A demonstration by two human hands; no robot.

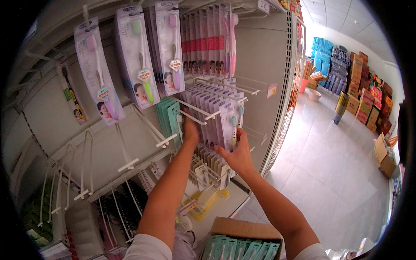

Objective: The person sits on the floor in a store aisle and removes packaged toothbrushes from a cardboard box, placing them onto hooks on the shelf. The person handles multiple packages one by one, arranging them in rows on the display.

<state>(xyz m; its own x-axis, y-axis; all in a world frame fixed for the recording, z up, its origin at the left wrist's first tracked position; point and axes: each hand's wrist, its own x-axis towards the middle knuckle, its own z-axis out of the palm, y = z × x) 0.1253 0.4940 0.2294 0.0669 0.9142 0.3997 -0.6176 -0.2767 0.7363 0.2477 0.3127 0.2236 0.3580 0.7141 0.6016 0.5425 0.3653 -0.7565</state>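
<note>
On the pegboard hooks hangs a row of blister-packed toothbrushes (211, 110) in pale lilac-white packs. My right hand (240, 154) grips the front of this row at its lower edge, thumb at the bottom left and fingers along the right side. My left hand (190, 128) reaches in between that row and a stack of teal toothbrush packs (168, 118); its fingertips are partly hidden, and whether it holds a pack is unclear. In front of my body stands an open cardboard box (247, 227) with several teal toothbrush packs (240, 248) in it.
Larger toothbrush packs (138, 58) hang above and to the left. White metal display hooks (166, 140) jut out around my forearms. Below hang hair combs or brushes (128, 198) and smaller packs (208, 172). At right, a tiled floor (312, 162) leads to stacked cartons (364, 104).
</note>
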